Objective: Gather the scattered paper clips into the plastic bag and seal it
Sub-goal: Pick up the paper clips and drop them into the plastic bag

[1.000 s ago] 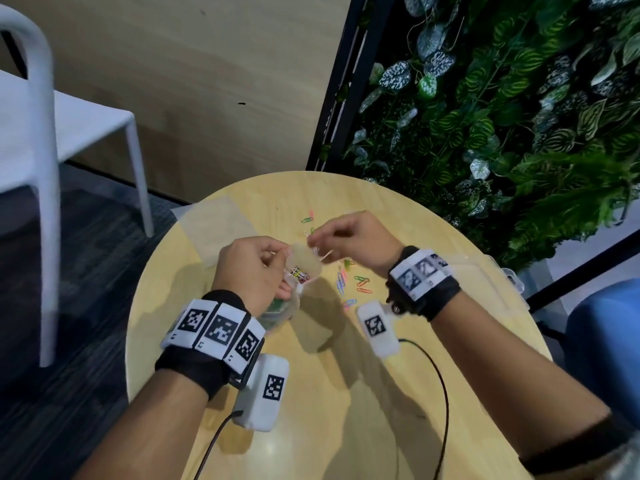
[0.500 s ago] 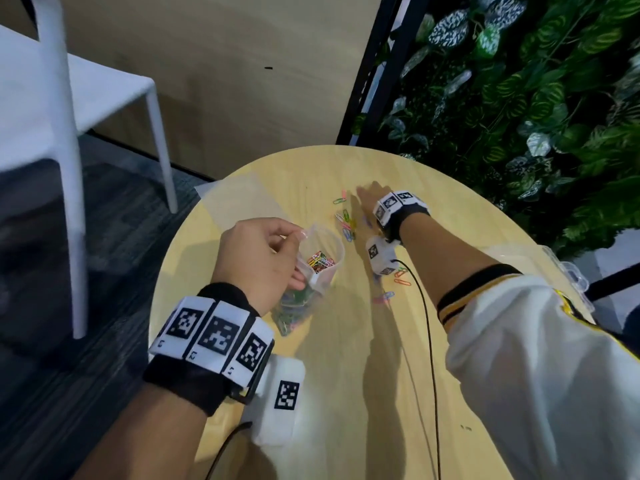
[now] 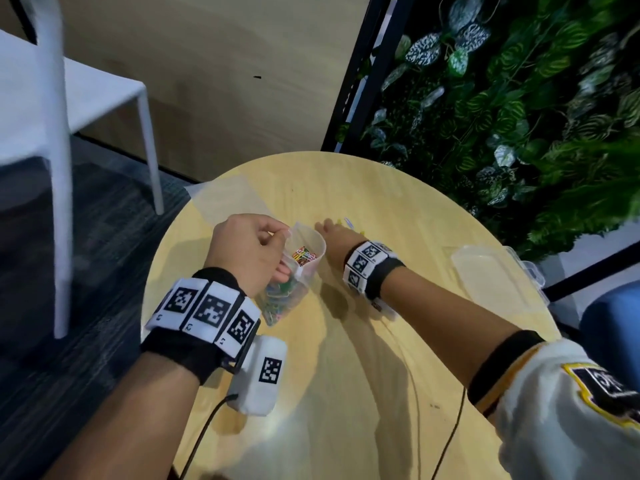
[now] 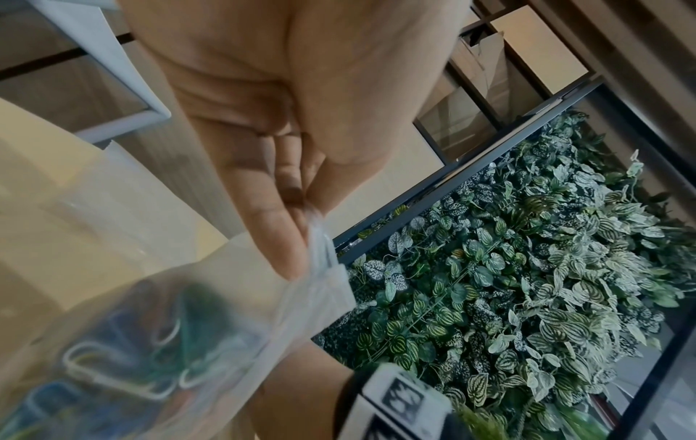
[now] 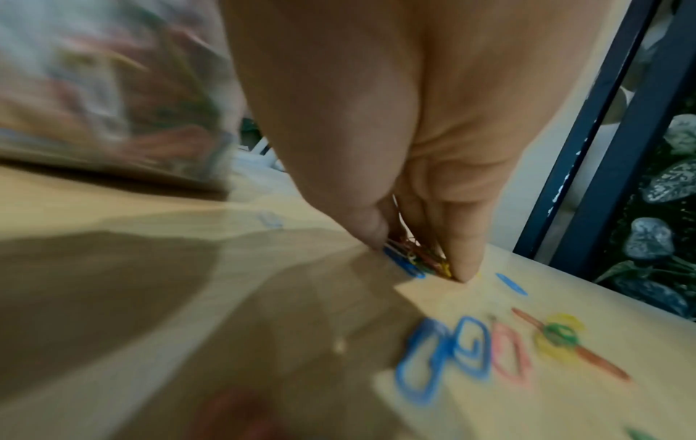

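Starting on the left: the left hand has the plastic bag pinched at its rim, thumb against fingers, which you can see pretty clearly in the left wrist view where the film bunches up at the fingertips. The bag's mouth hangs open and the bottom is already stuffed with coloured clips and seems to sit on the round wooden table. That thin film looks floppy as anything, so I'd say the rim is the only sane place to hold it. Grab lower and you'd squash the opening shut. The load looks light but lumpy, and I'd guess it'll slump if the rim is let go.

Just right of the bag, the right hand is down on the table with thumb and fingers closing around a small bunch of paper clips. It's pinching several at once, pressed against the wood. More loose clips lie near the wrist, blue, pink, yellow and green, a bit blurred. These things are tiny, stiff and slick on a smooth top, so in my opinion raking them into a pile and pinching the pile beats chasing singles. They also tangle, which helps.

Further right there's a clear plastic box near the table edge, well apart from the action.
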